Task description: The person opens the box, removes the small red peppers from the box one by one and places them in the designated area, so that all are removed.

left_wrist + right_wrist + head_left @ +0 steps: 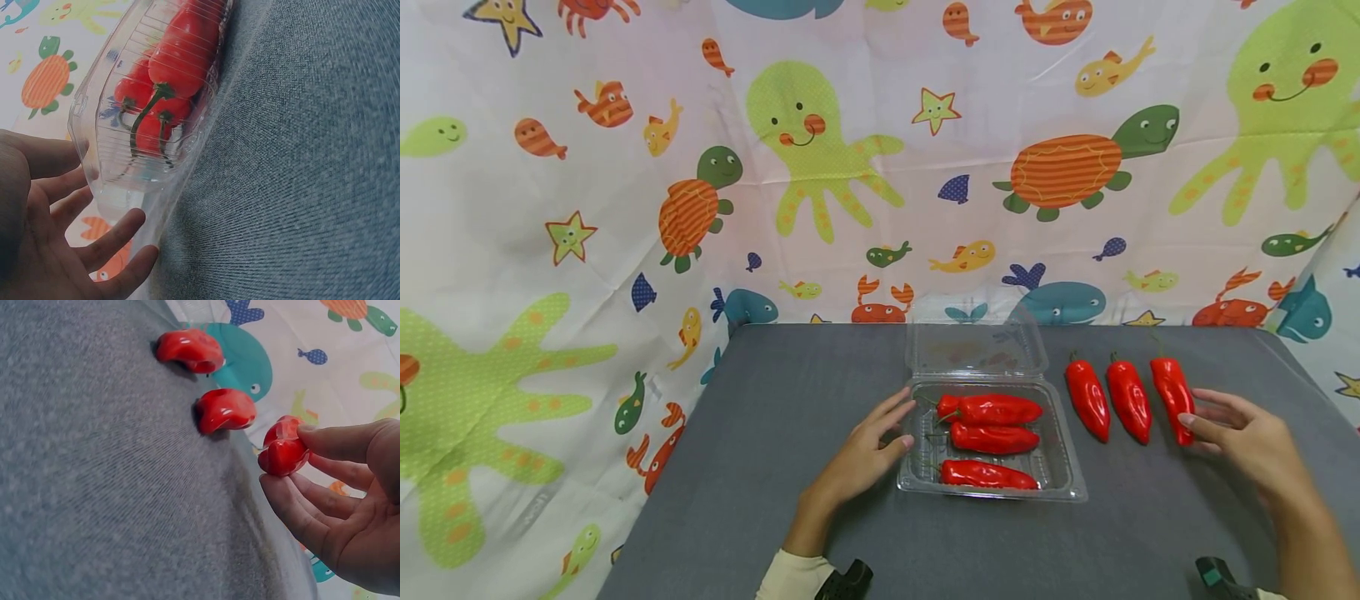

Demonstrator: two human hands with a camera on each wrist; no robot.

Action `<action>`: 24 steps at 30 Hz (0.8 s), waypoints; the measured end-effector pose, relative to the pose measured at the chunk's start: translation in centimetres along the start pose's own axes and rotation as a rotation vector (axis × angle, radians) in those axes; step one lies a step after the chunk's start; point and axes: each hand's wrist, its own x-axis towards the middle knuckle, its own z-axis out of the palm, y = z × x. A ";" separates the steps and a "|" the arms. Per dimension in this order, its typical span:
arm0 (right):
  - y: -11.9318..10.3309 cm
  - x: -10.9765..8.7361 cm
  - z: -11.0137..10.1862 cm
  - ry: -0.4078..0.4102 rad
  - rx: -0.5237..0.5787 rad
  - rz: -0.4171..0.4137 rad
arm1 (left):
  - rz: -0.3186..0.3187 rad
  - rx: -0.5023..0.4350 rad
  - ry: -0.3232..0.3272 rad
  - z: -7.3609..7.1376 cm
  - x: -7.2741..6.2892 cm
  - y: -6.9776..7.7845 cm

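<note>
The right wrist view shows the right hand [362, 506] pinching a red pepper [284, 456] at its tip, the thumb on one side and fingertips opposite; this face-on look at the grip and the lobed tip is partly covered in the head view. From above, the held pepper is the outermost of a row of three to the right of the clear container [1071, 454], its stem end pointing away from the person. Whether it is raised off the table [775, 417] I cannot tell. The right forearm reaches up from beyond the container's right side, hand turned inward toward it.

The left hand [867, 446] is just beside the container's left wall, its fingers spread and slightly bent, holding nothing; whether they touch the plastic is unclear. Its forearm rises from the container's near left, a pale sleeve [793, 573] at the wrist. The left wrist view adds what the head view shows only faintly: curving green stems [145, 122] seen through the ribbed wall.

Only the head view takes in the whole container, with three peppers [992, 438] lying crosswise inside and the transparent lid [976, 348] tipped open at its far side. Between container and held pepper lie two loose peppers [1087, 400]. Beyond the container hangs a sea-creature-printed curtain [842, 275].
</note>
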 end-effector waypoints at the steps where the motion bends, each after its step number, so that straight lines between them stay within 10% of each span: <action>1: 0.1 0.1 0.0 0.001 0.002 0.004 | -0.001 -0.003 -0.001 0.0 0.0 0.0; 24: 1.1 0.8 0.3 0.006 -0.028 0.028 | -0.007 -0.014 -0.002 0.1 0.0 -0.1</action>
